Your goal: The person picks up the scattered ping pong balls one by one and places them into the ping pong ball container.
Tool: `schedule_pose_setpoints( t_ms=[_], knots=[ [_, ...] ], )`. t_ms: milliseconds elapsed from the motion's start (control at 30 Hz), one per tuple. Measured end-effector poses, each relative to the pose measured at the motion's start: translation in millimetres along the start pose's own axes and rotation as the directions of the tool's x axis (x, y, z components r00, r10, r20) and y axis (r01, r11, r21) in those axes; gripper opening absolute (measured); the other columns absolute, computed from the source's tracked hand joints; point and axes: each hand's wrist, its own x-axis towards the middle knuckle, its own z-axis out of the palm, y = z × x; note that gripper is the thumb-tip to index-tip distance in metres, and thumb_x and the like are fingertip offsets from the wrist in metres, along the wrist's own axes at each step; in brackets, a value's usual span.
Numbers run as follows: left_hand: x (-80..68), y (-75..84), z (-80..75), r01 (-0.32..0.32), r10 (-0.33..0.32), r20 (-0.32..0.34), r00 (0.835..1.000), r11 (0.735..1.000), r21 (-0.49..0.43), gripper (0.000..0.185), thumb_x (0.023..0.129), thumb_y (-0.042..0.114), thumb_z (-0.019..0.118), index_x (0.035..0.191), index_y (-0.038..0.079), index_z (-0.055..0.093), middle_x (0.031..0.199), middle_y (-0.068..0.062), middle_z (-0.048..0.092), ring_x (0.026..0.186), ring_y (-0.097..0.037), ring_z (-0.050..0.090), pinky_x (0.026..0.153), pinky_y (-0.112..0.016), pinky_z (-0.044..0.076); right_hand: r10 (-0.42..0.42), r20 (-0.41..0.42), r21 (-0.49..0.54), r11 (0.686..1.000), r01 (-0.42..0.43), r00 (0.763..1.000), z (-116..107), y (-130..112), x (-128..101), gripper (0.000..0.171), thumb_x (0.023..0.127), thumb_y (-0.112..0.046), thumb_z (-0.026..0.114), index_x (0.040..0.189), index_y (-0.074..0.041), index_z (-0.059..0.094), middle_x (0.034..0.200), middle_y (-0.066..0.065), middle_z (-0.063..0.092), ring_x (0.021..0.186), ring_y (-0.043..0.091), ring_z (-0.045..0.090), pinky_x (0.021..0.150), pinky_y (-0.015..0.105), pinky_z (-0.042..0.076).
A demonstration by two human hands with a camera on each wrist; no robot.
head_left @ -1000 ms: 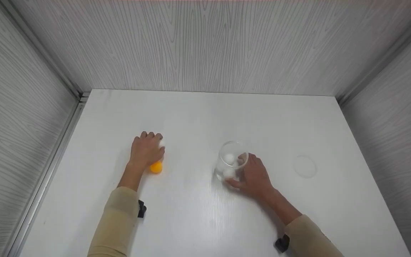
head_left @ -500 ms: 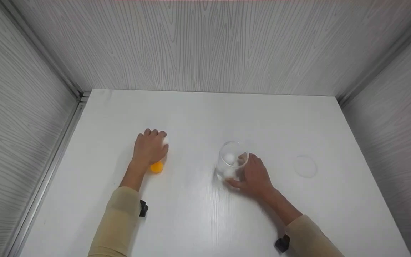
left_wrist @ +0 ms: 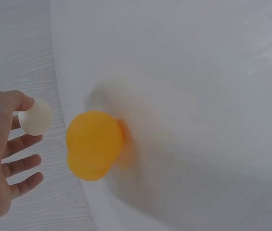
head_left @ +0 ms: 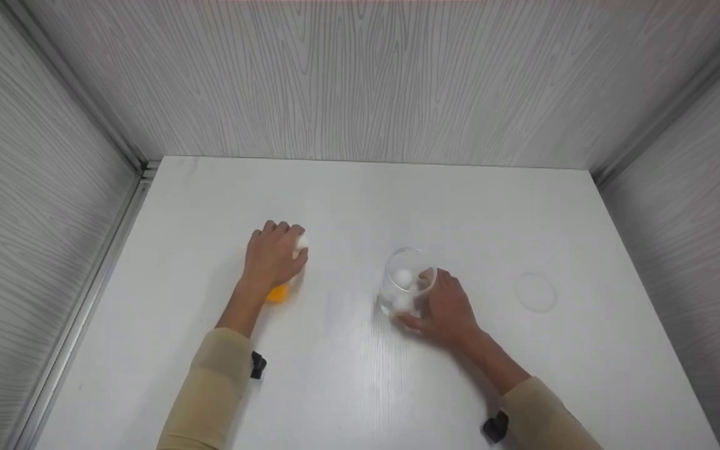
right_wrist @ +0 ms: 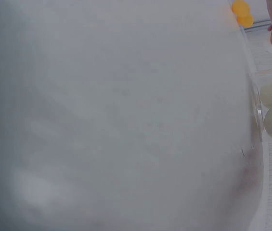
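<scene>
Pinching white ball [head_left: 300,242] in my left hand [head_left: 272,256], orange ball [head_left: 277,293] below; my right hand [head_left: 447,309] grips glass jar [head_left: 405,284], seemingly holding two white balls.

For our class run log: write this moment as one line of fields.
left hand: pinches white ball, above orange balls | right hand: grips clear jar | jar: white balls inside | lid: on table

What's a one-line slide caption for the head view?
Left hand holds a white ball above an orange ball; right hand grips a clear glass jar containing white balls.
</scene>
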Motion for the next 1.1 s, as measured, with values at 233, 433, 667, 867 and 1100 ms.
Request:
schedule_pose_setpoints(
  t_ms=[233,433,667,867,1100],
  knots=[
    [0.5,7.0,-5.4,0.017,-0.017,-0.001,1.000,0.999,-0.040,0.041,0.101,0.033,0.063,0.135,0.011,0.067,0.128,-0.016,0.071,0.118,-0.038,0.061,0.101,-0.053,0.054,-0.002,-0.002,-0.008,1.000,0.002,1.000,0,0,1,0.085,0.076,-0.067,0.079,0.125,-0.001,0.056,0.113,0.013,0.063,0.106,0.031,0.059,0.097,0.049,0.053],
    [-0.7,11.8,-5.8,-0.001,-0.001,-0.035,0.999,0.997,-0.071,0.038,0.099,0.032,0.065,0.131,0.011,0.069,0.124,-0.015,0.073,0.116,-0.038,0.062,0.097,-0.053,0.055,0.013,0.014,0.005,1.000,-0.013,1.000,-1,-1,1,0.085,0.077,-0.067,0.079,0.126,-0.002,0.055,0.115,0.013,0.063,0.108,0.032,0.059,0.098,0.050,0.053],
    [-2.8,20.4,-4.2,-0.050,0.039,-0.116,0.992,0.995,-0.090,0.034,0.096,0.027,0.070,0.125,0.010,0.071,0.116,-0.014,0.075,0.109,-0.037,0.065,0.089,-0.053,0.057,-0.003,0.013,0.014,1.000,0.003,1.000,-2,0,0,0.085,0.077,-0.068,0.078,0.125,-0.002,0.056,0.115,0.012,0.065,0.109,0.032,0.061,0.098,0.051,0.054],
    [-4.7,28.3,-4.2,-0.049,0.038,-0.111,0.993,0.994,-0.097,0.034,0.096,0.028,0.071,0.126,0.012,0.070,0.117,-0.013,0.075,0.112,-0.036,0.066,0.091,-0.052,0.057,0.005,0.013,0.018,1.000,-0.005,1.000,1,0,-1,0.083,0.076,-0.067,0.079,0.124,-0.002,0.058,0.111,0.011,0.065,0.105,0.030,0.060,0.094,0.048,0.054],
    [-6.6,38.1,-7.8,-0.083,0.066,-0.155,0.986,0.991,-0.106,0.033,0.095,0.027,0.072,0.125,0.013,0.071,0.116,-0.012,0.076,0.110,-0.034,0.067,0.089,-0.051,0.058,0.022,0.014,0.013,1.000,-0.022,1.000,1,0,0,0.085,0.076,-0.067,0.080,0.124,-0.001,0.057,0.112,0.012,0.065,0.104,0.029,0.060,0.093,0.048,0.054]
  ],
)
